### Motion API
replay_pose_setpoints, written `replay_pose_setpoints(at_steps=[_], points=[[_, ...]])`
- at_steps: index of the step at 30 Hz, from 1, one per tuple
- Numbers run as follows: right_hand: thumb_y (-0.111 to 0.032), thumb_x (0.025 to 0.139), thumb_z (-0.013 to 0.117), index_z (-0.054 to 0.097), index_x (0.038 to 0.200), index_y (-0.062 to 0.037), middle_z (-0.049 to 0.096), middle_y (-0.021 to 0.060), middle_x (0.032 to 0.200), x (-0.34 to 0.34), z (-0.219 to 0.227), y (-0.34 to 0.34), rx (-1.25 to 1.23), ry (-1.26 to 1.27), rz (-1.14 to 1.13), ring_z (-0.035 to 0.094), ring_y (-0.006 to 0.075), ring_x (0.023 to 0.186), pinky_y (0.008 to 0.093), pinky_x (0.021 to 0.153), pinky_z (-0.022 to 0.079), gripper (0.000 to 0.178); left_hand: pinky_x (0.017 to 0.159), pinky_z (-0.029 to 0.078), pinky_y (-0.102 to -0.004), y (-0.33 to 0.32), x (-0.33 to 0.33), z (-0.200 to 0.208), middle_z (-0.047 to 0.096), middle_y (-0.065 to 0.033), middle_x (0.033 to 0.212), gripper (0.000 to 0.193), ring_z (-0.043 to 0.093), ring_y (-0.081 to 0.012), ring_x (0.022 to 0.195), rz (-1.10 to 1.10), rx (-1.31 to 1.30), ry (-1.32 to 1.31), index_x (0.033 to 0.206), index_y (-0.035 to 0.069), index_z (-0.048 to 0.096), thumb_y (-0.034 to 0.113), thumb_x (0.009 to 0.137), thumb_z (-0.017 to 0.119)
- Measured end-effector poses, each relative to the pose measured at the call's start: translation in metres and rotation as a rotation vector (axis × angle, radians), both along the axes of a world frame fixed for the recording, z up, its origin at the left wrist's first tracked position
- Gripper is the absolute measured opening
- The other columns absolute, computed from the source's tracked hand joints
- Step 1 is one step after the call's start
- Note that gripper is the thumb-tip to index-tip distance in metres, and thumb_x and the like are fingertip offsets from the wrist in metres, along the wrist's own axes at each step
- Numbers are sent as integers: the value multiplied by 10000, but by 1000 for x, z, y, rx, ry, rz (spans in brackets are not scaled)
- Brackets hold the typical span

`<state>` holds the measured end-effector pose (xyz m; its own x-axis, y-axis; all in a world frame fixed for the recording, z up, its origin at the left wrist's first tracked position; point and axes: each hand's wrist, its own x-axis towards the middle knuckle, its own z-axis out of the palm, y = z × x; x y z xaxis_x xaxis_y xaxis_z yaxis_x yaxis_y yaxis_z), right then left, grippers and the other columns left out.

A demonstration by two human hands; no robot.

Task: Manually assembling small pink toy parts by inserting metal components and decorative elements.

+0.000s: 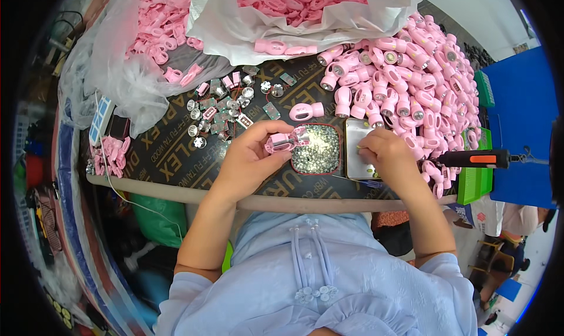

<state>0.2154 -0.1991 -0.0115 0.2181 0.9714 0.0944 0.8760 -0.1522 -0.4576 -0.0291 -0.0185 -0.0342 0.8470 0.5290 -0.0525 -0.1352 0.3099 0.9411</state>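
My left hand [249,161] holds an opened pink flashlight body [279,142] between thumb and fingers, with shiny metal parts showing inside it. Beneath and beside it is a red-rimmed tin [339,154] full of small silvery pieces. My right hand [386,158] is over a shallow white tray [354,137] with a few small yellowish pieces in it. Its fingertips are pinched together at the tray, and whatever lies between them is hidden. One closed pink flashlight [306,111] lies just behind the tin.
Loose circuit boards and silver reflectors [226,109] lie at the left middle. A large heap of pink flashlights [411,71] fills the right. Behind stands a white sack [217,24] of pink shells. An electric screwdriver [474,159] hangs at the right, near a green basket [470,183].
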Motion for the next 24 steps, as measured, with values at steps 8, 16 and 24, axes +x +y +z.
replay_pose_setpoints(at_steps=[8, 16, 24], points=[[27, 792, 709, 696, 939, -11, 662, 139, 872, -3, -14, 5, 4, -26, 4, 655, 310, 819, 380, 727, 529, 153, 866, 524, -252, -7, 10, 8, 610, -31, 1144, 394, 610, -95, 1032, -3, -17, 15, 1255, 6, 587, -114, 884, 641], [79, 893, 646, 684, 1004, 13, 664, 64, 922, -42, 24, 32, 225, 678, -25, 620, 113, 820, 251, 719, 508, 134, 944, 528, -277, -8, 10, 11, 625, -90, 1228, 429, 621, -137, 1103, -16, -68, 26, 1309, -38, 548, -112, 896, 636], [53, 800, 728, 706, 946, -57, 630, 108, 1166, -57, 21, 56, 384, 468, 176, 591, 264, 1104, 372, 950, 458, 184, 856, 534, -237, -11, 12, 21, 623, -44, 1169, 397, 626, -91, 1024, -14, -32, 35, 1301, -16, 580, -81, 914, 638]])
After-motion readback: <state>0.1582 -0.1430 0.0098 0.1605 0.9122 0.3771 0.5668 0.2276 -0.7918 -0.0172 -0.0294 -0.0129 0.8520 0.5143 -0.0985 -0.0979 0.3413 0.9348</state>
